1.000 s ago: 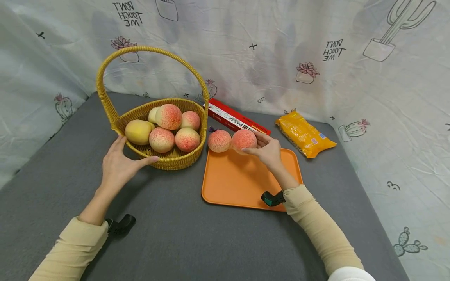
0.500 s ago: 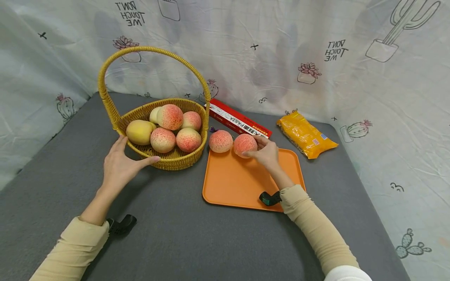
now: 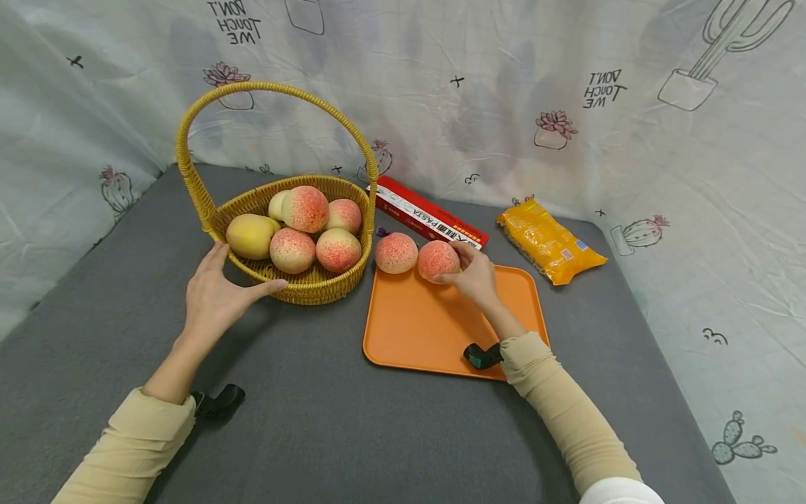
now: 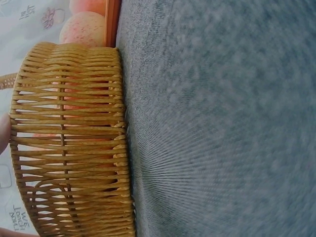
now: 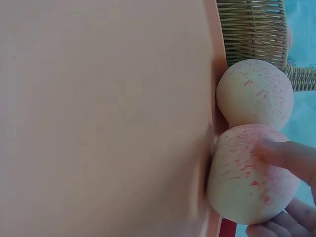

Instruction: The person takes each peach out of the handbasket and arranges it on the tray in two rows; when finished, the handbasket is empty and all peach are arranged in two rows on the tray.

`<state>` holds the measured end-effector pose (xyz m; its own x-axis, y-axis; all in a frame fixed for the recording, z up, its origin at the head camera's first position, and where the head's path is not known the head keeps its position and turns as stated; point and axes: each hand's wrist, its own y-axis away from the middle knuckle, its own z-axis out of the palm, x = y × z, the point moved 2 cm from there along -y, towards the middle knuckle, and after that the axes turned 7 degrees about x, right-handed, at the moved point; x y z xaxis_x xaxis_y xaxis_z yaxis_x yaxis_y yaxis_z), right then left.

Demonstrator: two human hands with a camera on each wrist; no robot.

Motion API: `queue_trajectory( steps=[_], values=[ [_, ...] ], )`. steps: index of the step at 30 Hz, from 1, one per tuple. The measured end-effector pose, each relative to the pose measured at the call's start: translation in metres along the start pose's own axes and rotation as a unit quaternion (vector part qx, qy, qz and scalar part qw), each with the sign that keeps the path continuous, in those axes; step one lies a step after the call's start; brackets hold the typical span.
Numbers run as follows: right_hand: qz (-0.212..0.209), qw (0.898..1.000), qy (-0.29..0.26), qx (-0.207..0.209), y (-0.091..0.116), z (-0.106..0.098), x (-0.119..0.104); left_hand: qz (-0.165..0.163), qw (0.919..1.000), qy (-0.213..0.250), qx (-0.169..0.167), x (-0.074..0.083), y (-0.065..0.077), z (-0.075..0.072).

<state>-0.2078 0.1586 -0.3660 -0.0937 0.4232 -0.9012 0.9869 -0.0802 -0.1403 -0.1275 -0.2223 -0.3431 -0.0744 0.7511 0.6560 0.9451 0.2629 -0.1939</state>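
Observation:
In the head view my right hand (image 3: 476, 278) pinches a pink-red peach (image 3: 436, 260) between thumb and fingers at the far edge of the orange tray (image 3: 409, 329). Close beside it on the left sits a second speckled peach (image 3: 396, 253), and the right wrist view has the two fruits touching. My left hand (image 3: 213, 297) rests against the near rim of the yellow wicker basket (image 3: 315, 295), thumb and fingers spread apart along it. Inside the basket lie several peaches (image 3: 292, 250) and a yellow fruit (image 3: 250, 236).
Behind the tray lies a red pasta box (image 3: 431, 213). An orange packet (image 3: 548, 241) is on the right of the grey tabletop (image 3: 302, 420). The basket's tall handle (image 3: 277, 87) arches upward, and a printed curtain (image 3: 415, 91) hangs behind.
My right hand has lowered its peach slightly to the tray's far edge, beside the other peach. The left hand stays at the basket rim; the head view shifts a little.

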Motion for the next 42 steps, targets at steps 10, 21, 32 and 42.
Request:
queue_trajectory(
  steps=[10, 21, 32, 42],
  values=[
    [0.001, 0.997, 0.073, -0.024, 0.003, -0.002, -0.005, -0.006, 1.0000, -0.001, 0.000, 0.000, -0.001, -0.001],
    [0.008, 1.000, 0.008, -0.023, 0.004, -0.005, -0.027, -0.005, 1.0000, -0.001, 0.000, 0.002, -0.001, -0.003],
    [-0.070, 0.995, -0.025, -0.074, 0.015, 0.023, -0.064, -0.005, 1.0000, 0.000, -0.001, 0.001, 0.000, -0.002],
    [-0.127, 0.977, 0.046, -0.165, 0.011, 0.070, -0.094, -0.004, 1.0000, 0.003, -0.001, 0.002, 0.000, -0.001]
  ],
)
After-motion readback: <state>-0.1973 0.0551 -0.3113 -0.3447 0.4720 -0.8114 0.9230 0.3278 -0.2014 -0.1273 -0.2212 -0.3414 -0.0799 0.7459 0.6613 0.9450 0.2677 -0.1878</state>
